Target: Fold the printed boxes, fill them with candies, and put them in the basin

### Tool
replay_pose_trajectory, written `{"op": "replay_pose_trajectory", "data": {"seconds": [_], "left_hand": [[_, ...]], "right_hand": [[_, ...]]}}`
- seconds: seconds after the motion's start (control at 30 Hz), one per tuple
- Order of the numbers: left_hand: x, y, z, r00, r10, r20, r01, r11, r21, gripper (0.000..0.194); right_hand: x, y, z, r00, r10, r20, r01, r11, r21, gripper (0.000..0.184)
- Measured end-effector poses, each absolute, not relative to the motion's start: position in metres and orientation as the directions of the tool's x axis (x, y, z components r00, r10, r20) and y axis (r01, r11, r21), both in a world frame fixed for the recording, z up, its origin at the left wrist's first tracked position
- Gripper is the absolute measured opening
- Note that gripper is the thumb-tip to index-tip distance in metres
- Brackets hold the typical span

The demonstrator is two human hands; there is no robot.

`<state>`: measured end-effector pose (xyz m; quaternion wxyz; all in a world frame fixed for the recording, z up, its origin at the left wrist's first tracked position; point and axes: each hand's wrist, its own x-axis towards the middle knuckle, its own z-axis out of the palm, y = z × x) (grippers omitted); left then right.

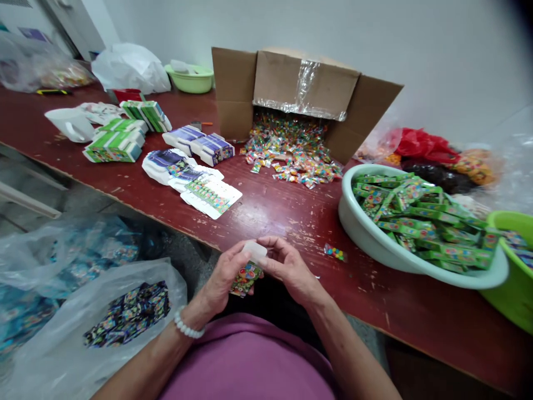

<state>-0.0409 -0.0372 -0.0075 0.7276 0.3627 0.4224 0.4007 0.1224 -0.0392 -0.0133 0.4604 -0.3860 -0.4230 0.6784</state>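
Both hands meet at the near edge of a dark red table (266,214), just above my lap. My left hand (227,275) is closed around a small green printed carton (245,278). My right hand (287,265) pinches the carton's white top flap between thumb and fingers. One loose wrapped candy (335,253) lies on the table a short way right of my right hand. A white bead bracelet (187,326) circles my left wrist.
A tipped cardboard box (300,94) spills wrapped candies (291,153) at the back. A pale basin (375,233) at right holds green cartons, beside a green tub (514,289). Flat and folded cartons (195,178) lie left of centre. Plastic bags (125,316) of packets sit at lower left.
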Motion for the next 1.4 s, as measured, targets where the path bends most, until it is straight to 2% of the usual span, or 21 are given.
{"op": "replay_pose_trajectory", "data": {"seconds": [0.07,0.17,0.27,0.37,0.5,0.67,0.8,0.9,0.97,1.03,1.13,1.23,1.33,1.4], "left_hand": [[-0.039,-0.039,-0.006,0.339,0.888,-0.311,-0.260,0.406,0.876,0.048],[-0.037,-0.041,-0.002,0.371,0.870,-0.325,-0.330,0.451,0.829,0.047],[-0.036,-0.041,0.003,0.419,0.839,-0.346,-0.428,0.519,0.740,0.045],[-0.035,-0.040,0.005,0.450,0.807,-0.383,-0.462,0.577,0.673,0.042],[-0.033,-0.038,0.007,0.388,0.818,-0.424,-0.420,0.567,0.709,0.047],[-0.032,-0.038,0.003,0.339,0.835,-0.434,-0.335,0.538,0.773,0.059],[-0.036,-0.038,-0.005,0.383,0.836,-0.392,-0.231,0.498,0.836,0.074],[-0.036,-0.037,-0.008,0.418,0.805,-0.421,-0.193,0.531,0.825,0.079],[-0.035,-0.037,-0.007,0.401,0.803,-0.442,-0.200,0.547,0.813,0.072],[-0.034,-0.036,-0.006,0.387,0.803,-0.452,-0.257,0.565,0.784,0.057],[-0.032,-0.036,-0.003,0.407,0.776,-0.482,-0.375,0.623,0.686,0.043],[-0.031,-0.038,-0.002,0.404,0.742,-0.535,-0.404,0.670,0.623,0.042],[-0.029,-0.037,-0.003,0.309,0.783,-0.540,-0.425,0.622,0.657,0.045],[-0.028,-0.034,-0.002,0.248,0.811,-0.529,-0.453,0.580,0.677,0.049]], "right_hand": [[0.122,-0.038,-0.014,-0.278,0.956,-0.094,-0.234,-0.163,-0.958,0.031],[0.122,-0.037,-0.018,-0.127,0.988,0.090,-0.052,0.084,-0.995,0.015],[0.126,-0.039,-0.022,-0.074,0.930,0.359,0.180,0.367,-0.913,0.011],[0.131,-0.043,-0.020,-0.176,0.870,0.461,0.304,0.493,-0.815,0.016],[0.131,-0.048,-0.012,-0.195,0.911,0.364,0.311,0.409,-0.858,0.022],[0.121,-0.046,-0.010,-0.093,0.987,0.133,0.059,0.139,-0.989,0.013],[0.122,-0.039,-0.015,-0.136,0.989,-0.063,-0.168,-0.086,-0.982,0.020],[0.127,-0.036,-0.016,-0.207,0.967,-0.146,-0.206,-0.189,-0.960,0.023],[0.130,-0.038,-0.014,-0.195,0.976,-0.097,-0.122,-0.122,-0.985,0.022],[0.131,-0.041,-0.013,-0.187,0.982,0.038,0.004,0.040,-0.999,0.019],[0.129,-0.049,-0.013,-0.203,0.946,0.254,0.183,0.292,-0.939,0.012],[0.126,-0.055,-0.012,-0.206,0.917,0.342,0.321,0.393,-0.862,0.011],[0.121,-0.057,-0.011,-0.221,0.901,0.374,0.427,0.434,-0.793,0.023],[0.117,-0.059,-0.013,-0.262,0.882,0.392,0.521,0.471,-0.712,0.047]]}}
